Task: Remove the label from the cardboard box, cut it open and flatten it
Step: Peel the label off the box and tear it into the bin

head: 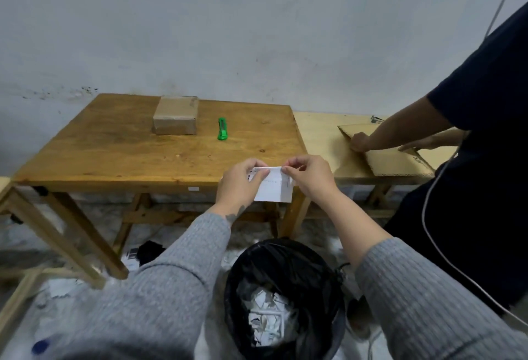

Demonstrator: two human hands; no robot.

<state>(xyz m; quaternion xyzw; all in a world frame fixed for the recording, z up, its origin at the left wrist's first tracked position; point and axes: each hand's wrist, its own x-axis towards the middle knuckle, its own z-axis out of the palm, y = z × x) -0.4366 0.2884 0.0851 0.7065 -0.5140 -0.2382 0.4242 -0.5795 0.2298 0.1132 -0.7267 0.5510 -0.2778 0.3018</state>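
A white paper label (273, 188) hangs in the air over the table's front edge, above a bin. My left hand (238, 184) pinches its top left edge and my right hand (308, 178) pinches its top right edge. A closed brown cardboard box (176, 115) sits far back on the wooden table (114, 148), apart from both hands. A green utility knife (222, 129) lies on the table just right of the box.
A bin lined with a black bag (281, 297), holding torn paper scraps, stands on the floor below my hands. To the right, another person (471, 159) presses flattened cardboard (391, 159) on a lighter table (320, 137). Paper scraps litter the floor.
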